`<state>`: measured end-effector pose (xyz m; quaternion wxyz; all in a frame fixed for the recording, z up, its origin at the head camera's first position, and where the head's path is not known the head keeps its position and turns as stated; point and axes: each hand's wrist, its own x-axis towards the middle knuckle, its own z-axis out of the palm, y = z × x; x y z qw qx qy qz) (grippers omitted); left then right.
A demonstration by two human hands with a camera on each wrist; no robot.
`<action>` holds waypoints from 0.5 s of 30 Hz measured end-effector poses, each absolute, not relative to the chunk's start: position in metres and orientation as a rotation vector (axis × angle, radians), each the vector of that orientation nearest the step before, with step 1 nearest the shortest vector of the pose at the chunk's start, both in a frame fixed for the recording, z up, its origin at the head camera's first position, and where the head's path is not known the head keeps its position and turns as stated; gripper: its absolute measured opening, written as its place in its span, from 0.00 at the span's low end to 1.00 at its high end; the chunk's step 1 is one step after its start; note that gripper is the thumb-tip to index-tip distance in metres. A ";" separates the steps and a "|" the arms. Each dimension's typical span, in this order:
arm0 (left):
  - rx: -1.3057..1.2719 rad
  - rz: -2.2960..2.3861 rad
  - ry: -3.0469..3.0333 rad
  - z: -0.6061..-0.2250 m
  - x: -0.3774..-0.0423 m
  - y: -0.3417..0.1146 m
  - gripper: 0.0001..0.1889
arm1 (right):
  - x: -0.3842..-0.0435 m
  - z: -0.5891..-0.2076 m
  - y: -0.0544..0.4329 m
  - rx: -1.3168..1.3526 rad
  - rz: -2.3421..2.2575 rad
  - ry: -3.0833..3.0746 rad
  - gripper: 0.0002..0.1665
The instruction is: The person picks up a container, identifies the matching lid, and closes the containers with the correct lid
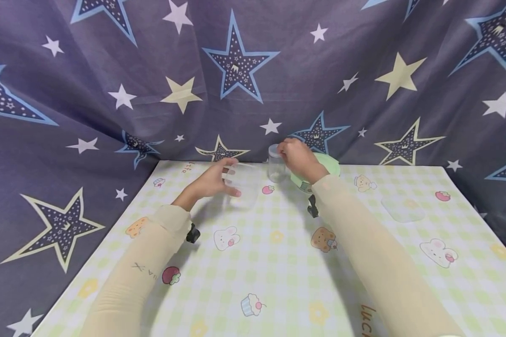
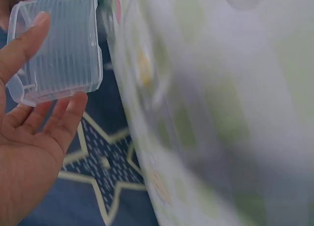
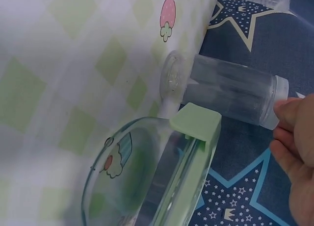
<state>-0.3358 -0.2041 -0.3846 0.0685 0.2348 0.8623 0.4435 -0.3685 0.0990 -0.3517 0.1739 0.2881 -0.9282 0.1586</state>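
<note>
In the head view my left hand [image 1: 214, 180] grips a clear, ribbed plastic box [image 1: 248, 187] at the back of the table, left of the middle. The left wrist view shows the thumb on one face of this box [image 2: 66, 44] and fingertips under its edge. To the right of it stands a clear cylindrical jar [image 1: 276, 169], upright. My right hand [image 1: 300, 160] pinches the jar's rim at the top, where a paler lid band [image 3: 280, 96] shows in the right wrist view. Close beside the jar is a clear container [image 3: 122, 157] with a light green lid [image 1: 330, 164], partly behind my right hand.
A flat, clear rounded rectangular piece [image 1: 402, 209] lies toward the right of the table. The table carries a green checked cloth [image 1: 278, 281] with printed cartoons. A dark star-patterned curtain [image 1: 257, 117] hangs along the table's back edge.
</note>
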 end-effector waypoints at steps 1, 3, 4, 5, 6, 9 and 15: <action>0.728 1.339 2.583 -0.384 -0.334 -0.199 0.55 | -0.369 -0.351 0.100 0.821 0.448 -2.628 0.09; 0.764 1.330 2.569 -0.382 -0.332 -0.190 0.54 | -0.369 -0.351 0.101 0.828 0.455 -2.625 0.09; 0.774 1.325 2.564 -0.382 -0.331 -0.186 0.54 | -0.370 -0.350 0.102 0.833 0.464 -2.626 0.09; 0.783 1.317 2.563 -0.382 -0.330 -0.182 0.53 | -0.370 -0.350 0.103 0.839 0.473 -2.628 0.10; 0.788 1.310 2.561 -0.382 -0.328 -0.178 0.53 | -0.370 -0.350 0.105 0.845 0.485 -2.631 0.11; 0.788 1.294 2.562 -0.383 -0.325 -0.169 0.53 | -0.370 -0.351 0.107 0.861 0.514 -2.634 0.14; 0.792 1.315 2.579 -0.389 -0.320 -0.154 0.54 | -0.371 -0.352 0.112 0.875 0.523 -2.617 0.15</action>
